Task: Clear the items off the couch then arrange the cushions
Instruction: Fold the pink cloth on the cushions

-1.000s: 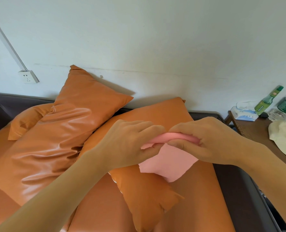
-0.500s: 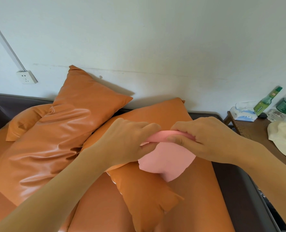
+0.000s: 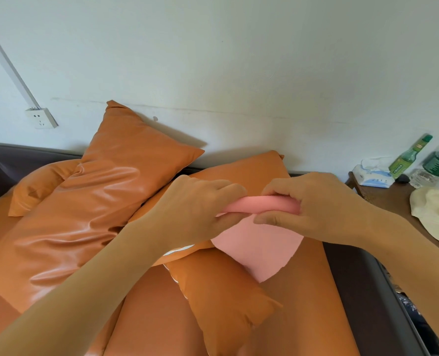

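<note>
A soft, light pink cloth [image 3: 259, 250] is pinched along its rolled top edge by left hand [image 3: 197, 214] and right hand [image 3: 313, 206], its loose flap hanging below them

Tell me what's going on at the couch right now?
A person is holding a pink cloth over the couch, both hands gripping its rolled top edge: left hand, right hand. Orange cushions lie jumbled on the seat, not yet arranged. A side table with bottles stands to the right.

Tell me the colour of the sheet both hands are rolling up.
Pink. The sheet shows plainly in the head view, over the orange cushions.
</note>
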Motion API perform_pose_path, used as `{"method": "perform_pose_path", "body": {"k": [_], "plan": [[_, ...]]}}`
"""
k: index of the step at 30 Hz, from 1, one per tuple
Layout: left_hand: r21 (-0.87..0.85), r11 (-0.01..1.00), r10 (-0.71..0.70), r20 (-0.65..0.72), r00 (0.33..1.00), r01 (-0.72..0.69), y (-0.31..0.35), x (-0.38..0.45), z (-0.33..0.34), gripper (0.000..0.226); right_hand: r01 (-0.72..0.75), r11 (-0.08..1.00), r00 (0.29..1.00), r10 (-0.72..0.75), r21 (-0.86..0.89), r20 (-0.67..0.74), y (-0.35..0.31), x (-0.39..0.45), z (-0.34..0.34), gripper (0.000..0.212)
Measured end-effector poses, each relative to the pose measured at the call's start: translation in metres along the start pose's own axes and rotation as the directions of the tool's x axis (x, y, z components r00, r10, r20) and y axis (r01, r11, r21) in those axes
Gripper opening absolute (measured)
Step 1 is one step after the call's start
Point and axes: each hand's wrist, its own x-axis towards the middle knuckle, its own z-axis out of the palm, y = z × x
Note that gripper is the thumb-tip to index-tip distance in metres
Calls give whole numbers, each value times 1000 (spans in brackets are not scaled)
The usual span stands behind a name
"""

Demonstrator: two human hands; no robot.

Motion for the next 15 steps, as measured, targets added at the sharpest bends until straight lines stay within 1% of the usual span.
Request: {"method": "perform_pose_path", "body": {"k": [2, 5, 11, 13, 15], "plan": [[-42, 998, -47, 43, 998, 49, -3, -1, 0, 38, 32, 999, 998, -34, -44, -50, -2, 1, 1, 49], [-71, 994, -79, 58, 995, 83, -5, -2, -1, 41, 76, 995, 990, -83, -65, -113, -2, 1, 0, 42], [4, 1000, -17, 12, 1000, 17, -3, 4, -8, 33, 21, 999, 1000, -20, 48, -15, 0, 1, -6, 50], [-18, 1000, -7, -2, 1000, 7, -2, 6, -7, 30, 20, 1000, 1000, -19, 20, -22, 0, 1, -8, 48], [-45, 999, -6, -2, 1000, 6, -2, 8, -6, 33, 27, 999, 998, -28, -17, -62, -2, 0, -9, 45]]}}
